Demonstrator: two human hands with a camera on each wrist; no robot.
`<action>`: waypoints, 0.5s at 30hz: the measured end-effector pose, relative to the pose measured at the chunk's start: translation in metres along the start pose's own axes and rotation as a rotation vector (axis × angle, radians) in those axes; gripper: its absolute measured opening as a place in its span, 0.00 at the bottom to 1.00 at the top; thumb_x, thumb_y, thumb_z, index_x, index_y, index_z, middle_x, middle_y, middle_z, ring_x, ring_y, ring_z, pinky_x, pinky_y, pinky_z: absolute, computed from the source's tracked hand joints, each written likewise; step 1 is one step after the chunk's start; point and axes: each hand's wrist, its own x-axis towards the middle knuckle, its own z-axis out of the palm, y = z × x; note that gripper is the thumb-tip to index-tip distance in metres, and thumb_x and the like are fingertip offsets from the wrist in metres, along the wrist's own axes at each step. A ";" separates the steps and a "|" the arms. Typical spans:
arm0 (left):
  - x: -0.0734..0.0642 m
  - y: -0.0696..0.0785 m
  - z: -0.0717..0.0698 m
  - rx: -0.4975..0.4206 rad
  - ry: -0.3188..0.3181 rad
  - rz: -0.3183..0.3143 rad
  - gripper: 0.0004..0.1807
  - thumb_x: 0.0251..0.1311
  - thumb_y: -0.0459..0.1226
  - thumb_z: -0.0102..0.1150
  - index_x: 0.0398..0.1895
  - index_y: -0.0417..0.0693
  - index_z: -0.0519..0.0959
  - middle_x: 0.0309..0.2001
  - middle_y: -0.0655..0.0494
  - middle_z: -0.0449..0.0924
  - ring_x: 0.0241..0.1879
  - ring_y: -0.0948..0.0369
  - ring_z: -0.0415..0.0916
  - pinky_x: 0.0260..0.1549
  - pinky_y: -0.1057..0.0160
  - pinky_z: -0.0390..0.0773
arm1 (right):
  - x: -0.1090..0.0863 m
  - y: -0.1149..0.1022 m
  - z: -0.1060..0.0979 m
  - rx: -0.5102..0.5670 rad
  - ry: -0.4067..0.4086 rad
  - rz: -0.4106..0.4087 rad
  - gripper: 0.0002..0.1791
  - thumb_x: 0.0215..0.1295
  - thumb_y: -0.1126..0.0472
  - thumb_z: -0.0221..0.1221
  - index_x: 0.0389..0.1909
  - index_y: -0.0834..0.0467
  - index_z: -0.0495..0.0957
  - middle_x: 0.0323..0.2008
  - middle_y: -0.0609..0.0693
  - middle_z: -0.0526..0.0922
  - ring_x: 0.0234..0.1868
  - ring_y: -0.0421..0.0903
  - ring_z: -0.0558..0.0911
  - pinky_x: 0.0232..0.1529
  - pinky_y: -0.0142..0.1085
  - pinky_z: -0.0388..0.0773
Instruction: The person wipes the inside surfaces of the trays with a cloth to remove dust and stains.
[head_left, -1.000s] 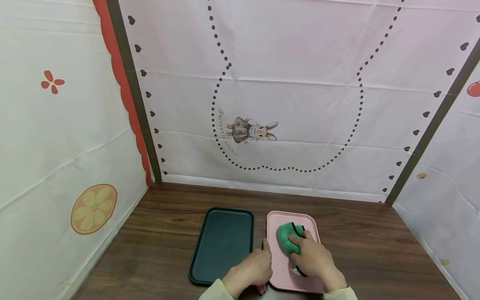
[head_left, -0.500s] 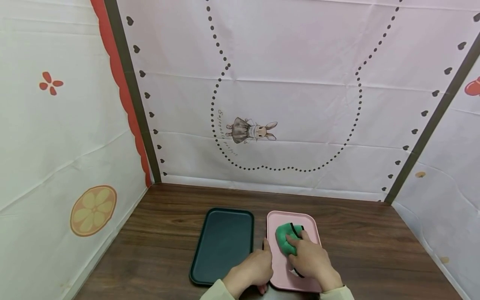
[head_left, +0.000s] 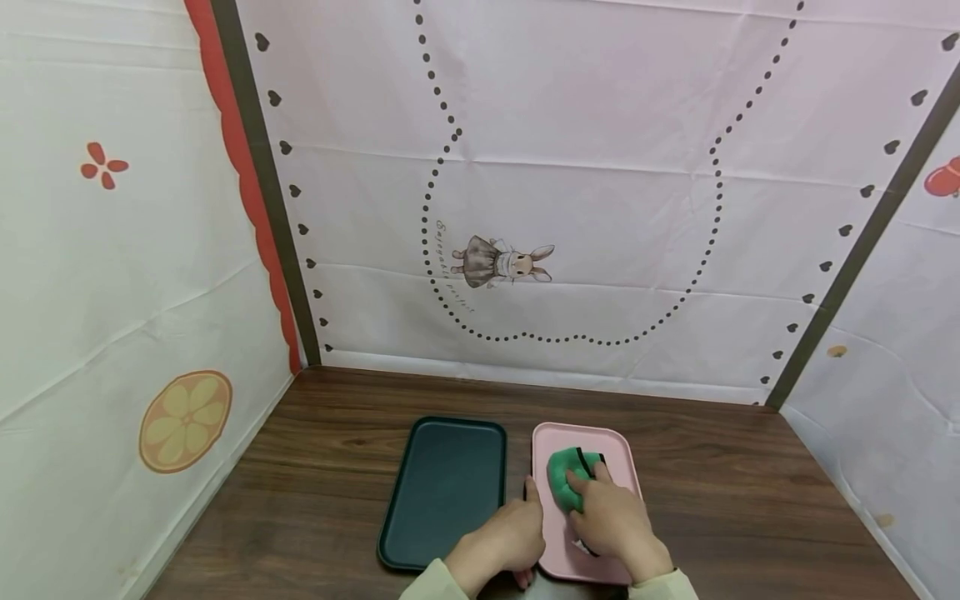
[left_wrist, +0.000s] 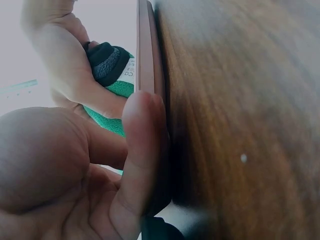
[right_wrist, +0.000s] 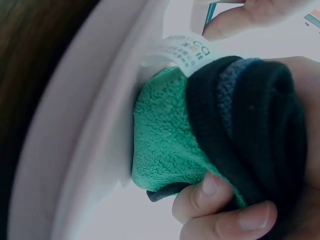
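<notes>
In the head view a pink tray (head_left: 558,567) lies on the wooden table. My right hand (head_left: 611,517) grips a bunched green cloth (head_left: 562,477) against the tray's surface. The right wrist view shows the cloth's fuzzy green side (right_wrist: 162,130), its black edging and a white printed label (right_wrist: 187,52), with fingertips (right_wrist: 210,186) curled round it. My left hand (head_left: 512,535) is at the tray's left edge. Up close in the left wrist view, a finger (left_wrist: 142,130) presses the outer side of the rim, and the thumb reaches toward its inner side.
A dark green tray (head_left: 446,492) lies to the left of the pink one, with a narrow gap of table (head_left: 322,500) between them. Printed white cloth walls (head_left: 600,250) stand at the back and on both sides.
My right hand has slid a little to the left over the pink tray with the green cloth. The left hand stays at the tray's edge.
</notes>
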 end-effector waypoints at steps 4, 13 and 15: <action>0.000 0.000 0.001 -0.004 0.009 0.010 0.42 0.62 0.22 0.49 0.79 0.22 0.45 0.07 0.56 0.74 0.04 0.65 0.71 0.06 0.65 0.73 | -0.001 -0.001 0.002 -0.021 0.017 -0.018 0.31 0.56 0.56 0.69 0.65 0.52 0.82 0.63 0.66 0.77 0.37 0.59 0.87 0.36 0.56 0.83; 0.000 -0.001 0.001 0.002 -0.002 0.005 0.42 0.63 0.23 0.49 0.80 0.23 0.44 0.09 0.54 0.76 0.04 0.65 0.70 0.07 0.66 0.73 | 0.002 -0.007 0.005 -0.020 0.000 -0.013 0.32 0.56 0.55 0.70 0.65 0.54 0.81 0.68 0.73 0.73 0.43 0.67 0.87 0.36 0.58 0.83; 0.001 -0.002 0.000 0.006 -0.009 0.005 0.42 0.64 0.23 0.49 0.80 0.24 0.44 0.09 0.54 0.76 0.04 0.66 0.70 0.07 0.66 0.73 | 0.002 -0.009 0.004 -0.023 -0.007 -0.003 0.32 0.57 0.55 0.70 0.66 0.53 0.81 0.68 0.73 0.72 0.42 0.69 0.87 0.35 0.59 0.83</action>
